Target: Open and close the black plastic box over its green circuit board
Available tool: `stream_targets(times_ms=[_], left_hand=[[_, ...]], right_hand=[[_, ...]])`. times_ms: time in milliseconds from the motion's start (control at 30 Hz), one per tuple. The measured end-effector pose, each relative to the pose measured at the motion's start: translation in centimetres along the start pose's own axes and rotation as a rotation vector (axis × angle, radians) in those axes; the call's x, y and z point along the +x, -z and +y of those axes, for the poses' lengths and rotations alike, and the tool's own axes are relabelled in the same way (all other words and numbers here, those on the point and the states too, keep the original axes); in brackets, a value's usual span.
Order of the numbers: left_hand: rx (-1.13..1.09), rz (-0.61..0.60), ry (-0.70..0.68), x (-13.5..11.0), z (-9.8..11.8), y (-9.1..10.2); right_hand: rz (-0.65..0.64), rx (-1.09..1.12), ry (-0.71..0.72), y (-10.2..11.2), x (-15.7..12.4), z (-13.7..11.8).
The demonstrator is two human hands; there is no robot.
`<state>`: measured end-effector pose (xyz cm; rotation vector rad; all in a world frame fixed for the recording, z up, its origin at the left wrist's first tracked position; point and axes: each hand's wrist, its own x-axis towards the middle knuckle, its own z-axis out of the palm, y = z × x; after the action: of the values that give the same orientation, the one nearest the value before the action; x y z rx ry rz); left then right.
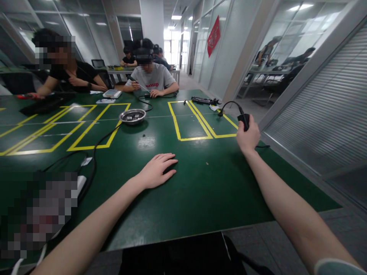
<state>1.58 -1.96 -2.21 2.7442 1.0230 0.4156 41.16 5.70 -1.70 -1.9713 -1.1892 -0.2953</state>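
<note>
My left hand rests palm down on the green table, its fingers stretched out and nothing in it. At the right side, my right hand is wrapped round a small black block with a cord, possibly a power adapter. From its top a black cord arches leftward to a black end piece over the yellow tape. Another bit of dark cord shows just right of my wrist. My fingers hide part of the block.
A metal bowl with small metal parts stands mid-table. Yellow tape outlines mark the surface. A black tool-like object lies at the far edge. A co-worker sits opposite, another person at left. Cables and a blurred-out object lie left.
</note>
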Motion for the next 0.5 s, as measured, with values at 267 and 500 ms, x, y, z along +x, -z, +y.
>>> stream_targets(times_ms=[267, 500], left_hand=[[0.0, -0.015, 0.009, 0.07, 0.01, -0.1], [-0.009, -0.004, -0.001, 0.04, 0.04, -0.09]], right_hand=[[-0.306, -0.164, -0.076, -0.44, -0.55, 0.05], [-0.247, -0.171, -0.073, -0.23, -0.28, 0.14]])
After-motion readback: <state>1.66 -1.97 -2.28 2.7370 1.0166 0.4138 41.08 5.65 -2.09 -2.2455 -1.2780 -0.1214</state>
